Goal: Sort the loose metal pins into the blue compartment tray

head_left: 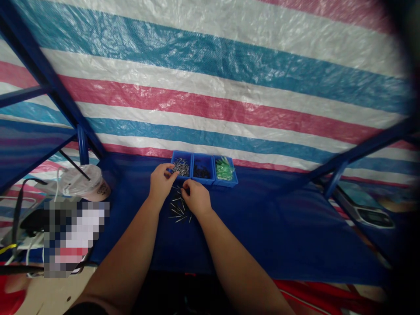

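Note:
Three blue plastic bins stand in a row at the far edge of the blue cloth-covered table (278, 232). The left bin (173, 159) holds silver nails, the middle bin (202, 169) holds small dark parts, and the right bin (225, 170) holds green pieces. My left hand (162, 183) reaches the near rim of the left bin, its fingers gathered together. Loose metal nails (177, 209) lie scattered on the cloth below the bins. My right hand (197, 197) curls over the top of that scatter. Nothing held shows in either hand.
A lidded plastic cup (85, 183) stands left of the cloth, beside a pixelated object (75, 236) and cables. A digital scale (369, 216) sits at the right. Blue metal frame bars (49, 78) and a striped tarpaulin (210, 78) rise beyond the table.

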The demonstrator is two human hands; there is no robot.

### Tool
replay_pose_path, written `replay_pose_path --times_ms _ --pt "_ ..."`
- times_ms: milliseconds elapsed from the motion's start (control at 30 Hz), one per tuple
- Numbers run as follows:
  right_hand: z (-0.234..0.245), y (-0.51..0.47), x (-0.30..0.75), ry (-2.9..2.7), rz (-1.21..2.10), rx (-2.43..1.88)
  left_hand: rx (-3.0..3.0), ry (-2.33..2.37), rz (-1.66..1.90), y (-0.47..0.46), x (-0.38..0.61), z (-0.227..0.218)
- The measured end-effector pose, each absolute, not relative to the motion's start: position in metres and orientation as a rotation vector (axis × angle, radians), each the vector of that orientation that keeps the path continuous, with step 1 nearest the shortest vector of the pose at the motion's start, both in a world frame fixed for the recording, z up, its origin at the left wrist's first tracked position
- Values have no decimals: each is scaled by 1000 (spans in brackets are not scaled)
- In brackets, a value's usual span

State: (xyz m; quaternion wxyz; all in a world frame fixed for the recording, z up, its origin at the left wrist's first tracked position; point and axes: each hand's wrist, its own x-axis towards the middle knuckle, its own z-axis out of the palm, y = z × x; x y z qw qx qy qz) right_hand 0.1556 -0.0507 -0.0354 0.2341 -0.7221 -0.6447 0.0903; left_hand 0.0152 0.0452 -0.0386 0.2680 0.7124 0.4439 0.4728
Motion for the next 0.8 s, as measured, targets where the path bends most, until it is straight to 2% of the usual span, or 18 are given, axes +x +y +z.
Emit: replay_pose_path --times_ms 300,533,800 --pt "-38 -41 154 -1777 229 -2093 2112 1059 1201 38 7 -27" --pt "-40 -52 167 -1657 218 -1682 2202 889 1022 35 6 -24" --pt "-44 -50 175 -1495 292 -1485 2217 787 857 34 8 -29"
